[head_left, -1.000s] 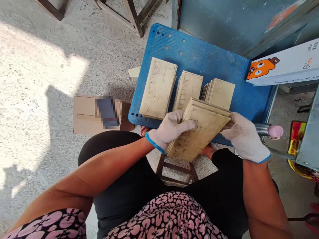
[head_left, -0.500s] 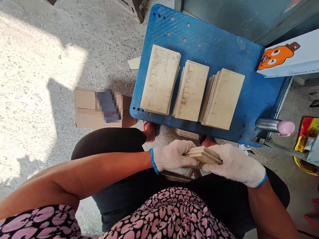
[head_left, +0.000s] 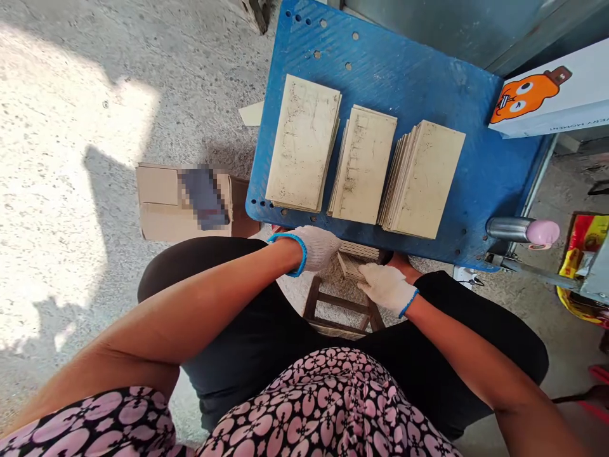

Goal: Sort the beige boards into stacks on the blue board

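Observation:
My right hand [head_left: 387,287], in a white knit glove with a blue cuff, grips a small stack of thin cream boards [head_left: 351,266] down between my knees. These boards are tilted beside another pile of boards [head_left: 359,249] that shows under the table's near edge. My left hand [head_left: 318,249], gloved the same way, is by that edge, just left of the boards; its fingertips are hidden from above. On the blue table [head_left: 428,76] lie three stacks of rectangular boards: a left stack [head_left: 304,143], a middle stack [head_left: 364,165] and a right stack [head_left: 432,181], the last fanned along its left side.
A metal flask with a pink lid [head_left: 521,231] lies at the table's right corner, below a white box with an orange cartoon [head_left: 585,82]. A cardboard box [head_left: 159,219] sits on the floor at left. A wooden stool frame [head_left: 342,303] shows between my legs.
Both hands have moved forward and down from above my lap to beneath the table's near edge. The boards went down with them, and my left hand is now apart from my right.

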Available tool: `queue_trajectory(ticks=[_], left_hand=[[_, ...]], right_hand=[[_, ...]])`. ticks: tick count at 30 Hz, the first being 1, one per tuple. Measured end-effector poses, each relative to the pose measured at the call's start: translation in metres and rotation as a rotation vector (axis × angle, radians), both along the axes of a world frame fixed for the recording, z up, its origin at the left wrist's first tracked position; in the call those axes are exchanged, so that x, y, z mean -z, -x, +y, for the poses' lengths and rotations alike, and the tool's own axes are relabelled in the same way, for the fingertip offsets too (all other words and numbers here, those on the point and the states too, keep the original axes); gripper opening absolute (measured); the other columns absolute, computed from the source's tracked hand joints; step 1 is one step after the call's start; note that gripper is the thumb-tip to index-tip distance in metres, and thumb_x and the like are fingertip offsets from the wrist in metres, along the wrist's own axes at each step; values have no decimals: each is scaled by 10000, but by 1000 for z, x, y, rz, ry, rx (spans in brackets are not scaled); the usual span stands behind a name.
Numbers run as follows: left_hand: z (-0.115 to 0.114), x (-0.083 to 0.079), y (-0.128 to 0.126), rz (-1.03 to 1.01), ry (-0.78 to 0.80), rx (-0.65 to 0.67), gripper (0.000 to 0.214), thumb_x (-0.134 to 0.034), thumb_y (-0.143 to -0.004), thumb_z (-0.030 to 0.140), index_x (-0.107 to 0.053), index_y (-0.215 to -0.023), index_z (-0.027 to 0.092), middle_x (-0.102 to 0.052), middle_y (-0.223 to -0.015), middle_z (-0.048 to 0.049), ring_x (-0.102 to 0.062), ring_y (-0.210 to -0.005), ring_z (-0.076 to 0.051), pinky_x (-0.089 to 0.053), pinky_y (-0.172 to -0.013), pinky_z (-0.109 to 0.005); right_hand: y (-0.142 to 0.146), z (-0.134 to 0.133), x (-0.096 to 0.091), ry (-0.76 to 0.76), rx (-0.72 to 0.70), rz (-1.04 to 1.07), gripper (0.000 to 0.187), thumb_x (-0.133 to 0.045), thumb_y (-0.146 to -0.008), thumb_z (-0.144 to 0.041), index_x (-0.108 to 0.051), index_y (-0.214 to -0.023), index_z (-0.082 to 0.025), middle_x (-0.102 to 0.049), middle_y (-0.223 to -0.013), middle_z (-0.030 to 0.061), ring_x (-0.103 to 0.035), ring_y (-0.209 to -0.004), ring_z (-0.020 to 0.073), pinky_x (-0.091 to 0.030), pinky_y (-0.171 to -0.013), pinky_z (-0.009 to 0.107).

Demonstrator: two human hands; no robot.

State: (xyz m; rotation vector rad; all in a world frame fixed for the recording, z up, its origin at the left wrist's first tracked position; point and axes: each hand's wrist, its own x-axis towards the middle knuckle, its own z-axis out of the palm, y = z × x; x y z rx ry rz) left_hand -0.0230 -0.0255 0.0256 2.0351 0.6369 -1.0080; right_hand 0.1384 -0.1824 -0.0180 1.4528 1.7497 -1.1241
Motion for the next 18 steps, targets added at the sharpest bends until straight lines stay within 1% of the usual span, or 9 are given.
queue_trajectory(ticks=[4, 6, 10, 13, 18], left_hand=[[6, 1, -6, -10, -7, 26, 425, -605, -824, 150, -732, -1230, 156, -731, -1171, -229, -700, -1105, -398, -546, -943, -500], [9, 0, -9, -14, -18, 30, 420, -571, -835, 134, -726, -1226, 142, -735, -1158, -231, -698, -1111, -389, -545, -946, -496], [12, 0, -14, -13, -36, 5, 465, -567, -818, 110, -713, -1257, 153, -710, -1232, -234, -677, -1152, -406, -542, -943, -513], [11, 2, -16, -27, -39, -1, 460, -570, -819, 104, -717, -1252, 144, -703, -1242, -241, -672, -1160, -414, -538, -946, -514], [9, 9, -19, -66, -60, -30, 407, -568, -840, 103, -732, -1211, 132, -707, -1218, -252, -677, -1147, -414, -532, -949, -534]], right_hand=[[0, 1, 23, 7, 1, -14, 310, -501, -1007, -352, -606, -1238, -174, -670, -1276, 146, -687, -1096, 278, -515, -869, 348], [1, 3, 31, 11, 12, -18, 308, -500, -1008, -342, -607, -1243, -175, -667, -1287, 146, -683, -1113, 282, -514, -885, 357], [5, 5, 40, 1, 23, -43, 314, -500, -1006, -353, -611, -1243, -179, -683, -1244, 144, -689, -1101, 290, -518, -875, 370], [9, 4, 44, -5, 41, -55, 324, -492, -1009, -370, -613, -1244, -183, -693, -1218, 147, -695, -1086, 291, -521, -855, 369], [14, 3, 55, 4, 50, -52, 335, -469, -1021, -384, -610, -1270, -211, -684, -1273, 147, -689, -1113, 279, -516, -868, 364]])
